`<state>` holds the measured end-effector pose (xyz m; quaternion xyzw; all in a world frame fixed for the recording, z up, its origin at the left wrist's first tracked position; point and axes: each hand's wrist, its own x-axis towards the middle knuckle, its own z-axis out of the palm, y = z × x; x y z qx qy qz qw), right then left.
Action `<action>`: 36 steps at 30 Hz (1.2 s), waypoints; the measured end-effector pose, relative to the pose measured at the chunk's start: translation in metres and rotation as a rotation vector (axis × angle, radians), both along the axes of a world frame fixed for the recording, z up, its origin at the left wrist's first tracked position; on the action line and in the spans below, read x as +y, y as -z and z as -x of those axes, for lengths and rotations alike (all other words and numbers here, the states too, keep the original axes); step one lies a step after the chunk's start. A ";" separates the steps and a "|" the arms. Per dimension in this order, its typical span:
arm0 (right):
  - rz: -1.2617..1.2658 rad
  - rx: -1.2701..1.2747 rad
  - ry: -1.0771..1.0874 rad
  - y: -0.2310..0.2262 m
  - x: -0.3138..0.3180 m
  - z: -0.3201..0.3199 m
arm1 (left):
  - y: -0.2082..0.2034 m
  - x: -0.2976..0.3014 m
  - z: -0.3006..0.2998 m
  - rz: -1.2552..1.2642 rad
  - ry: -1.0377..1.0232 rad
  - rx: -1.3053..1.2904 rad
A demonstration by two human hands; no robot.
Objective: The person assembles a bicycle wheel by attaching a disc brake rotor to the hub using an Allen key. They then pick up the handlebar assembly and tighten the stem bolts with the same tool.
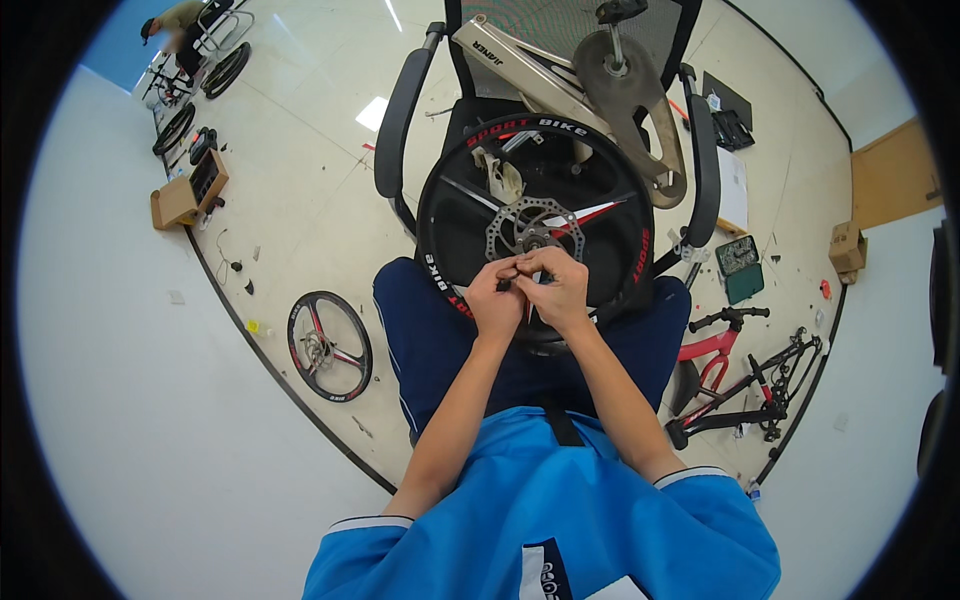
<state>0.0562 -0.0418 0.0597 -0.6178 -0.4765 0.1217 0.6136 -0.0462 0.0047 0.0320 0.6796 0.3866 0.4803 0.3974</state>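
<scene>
Containers: two cardboard boxes noted. The left box (175, 203) stands open on the floor (300, 240), dark items inside; the right box (847, 247) sits by the wall, its contents not visible to me. One green case (743, 288) lies open, small items (too small to identify) in its upper half.

Surface and room: my three-spoke bicycle wheel (600, 213) lies flat, disc rotor (495, 238) upward, before me on the black office chair (400, 130). A cream bicycle frame (525, 75) rests on the chair behind it. Another person (182, 30) is at upper left.

Count: one more three-spoke wheel (330, 347) on the floor, left; one red frame (708, 345) and one black frame (745, 385), right.

Hands: my left hand (493, 300) and right hand (558, 292) meet beside the hub, fingers bent and tips nearly together; whether they grip a small part, I cannot tell.
</scene>
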 end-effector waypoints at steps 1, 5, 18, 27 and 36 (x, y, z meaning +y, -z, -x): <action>0.005 0.052 0.014 -0.001 0.002 0.001 | 0.003 0.001 0.000 0.039 0.003 -0.005; 0.105 -0.013 -0.085 -0.030 0.001 0.000 | 0.006 0.006 -0.001 0.013 0.022 -0.003; 0.072 0.032 -0.076 -0.009 0.000 -0.002 | 0.001 0.010 0.004 -0.046 0.044 0.053; 0.252 0.255 -0.116 -0.023 -0.031 -0.023 | -0.002 0.012 0.039 0.100 0.037 0.094; 0.383 0.032 -0.155 0.002 -0.021 -0.020 | 0.001 0.026 0.018 -0.180 0.232 0.151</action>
